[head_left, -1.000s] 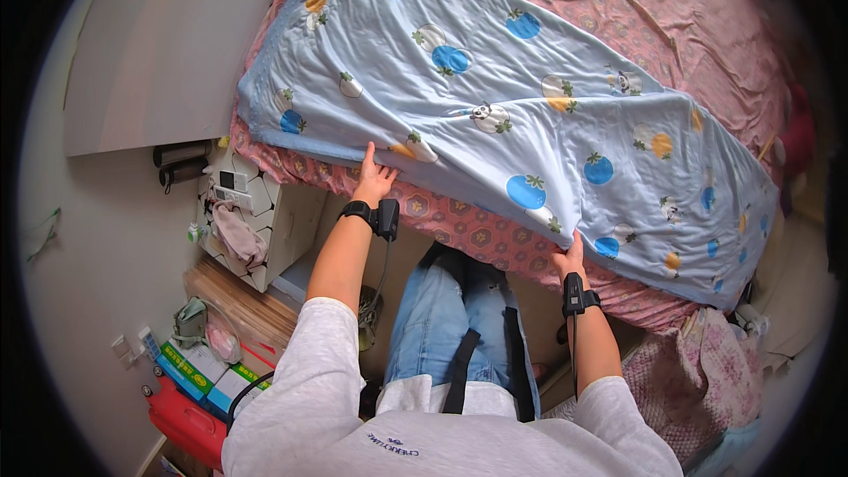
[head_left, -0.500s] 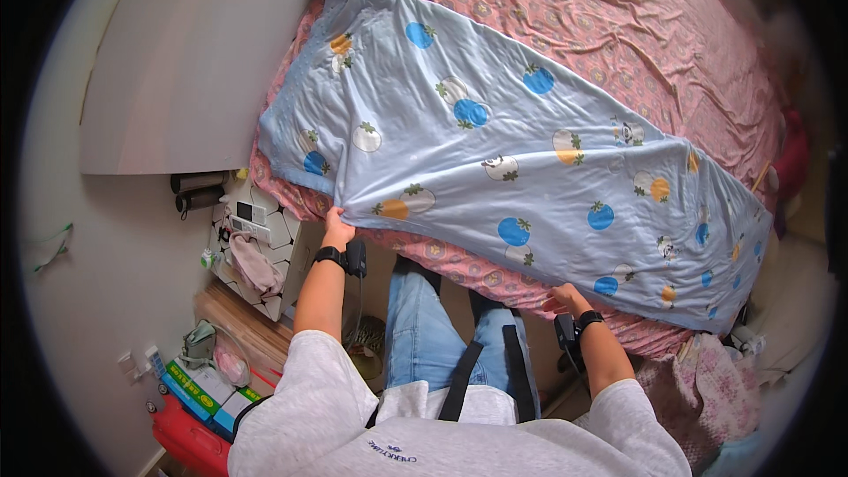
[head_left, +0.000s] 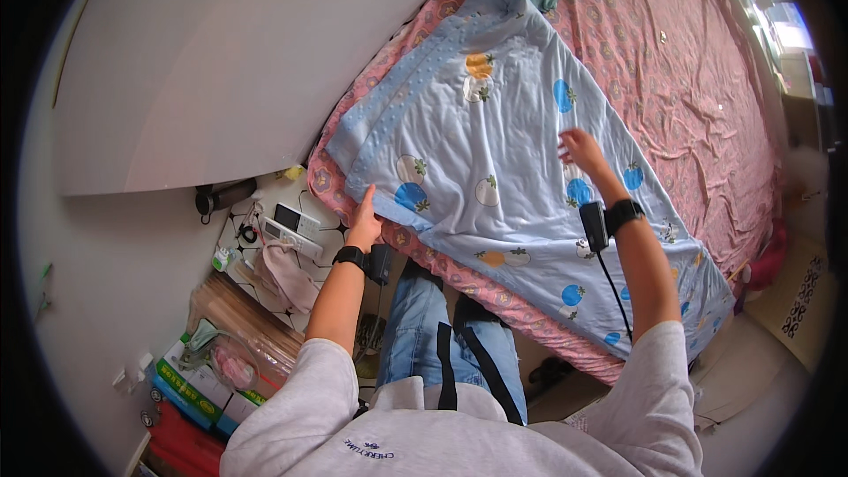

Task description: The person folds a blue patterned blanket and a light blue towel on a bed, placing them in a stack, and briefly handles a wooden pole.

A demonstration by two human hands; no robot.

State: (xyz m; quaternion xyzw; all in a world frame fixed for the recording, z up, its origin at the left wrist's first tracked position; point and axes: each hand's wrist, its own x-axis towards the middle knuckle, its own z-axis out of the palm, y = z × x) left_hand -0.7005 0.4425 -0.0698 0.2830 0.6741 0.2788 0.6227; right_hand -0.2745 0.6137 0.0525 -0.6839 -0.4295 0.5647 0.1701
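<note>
Lying beside a grey panel [head_left: 221, 62], pink bedding [head_left: 658, 62] bears a blue blanket [head_left: 455, 146].

The person's bare left hand [head_left: 364, 224] points forward; the bare right hand [head_left: 583, 152], loosely curled, is stretched farther out.

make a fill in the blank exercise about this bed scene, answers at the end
1. The light-blue fabric blanket with round fruit prints lies on a patterned ____ bedsheet.
2. At the blanket's near edge is the person's ____ hand.
3. Each wrist wears a ____ strap.

Missing words: pink; left; black
</note>
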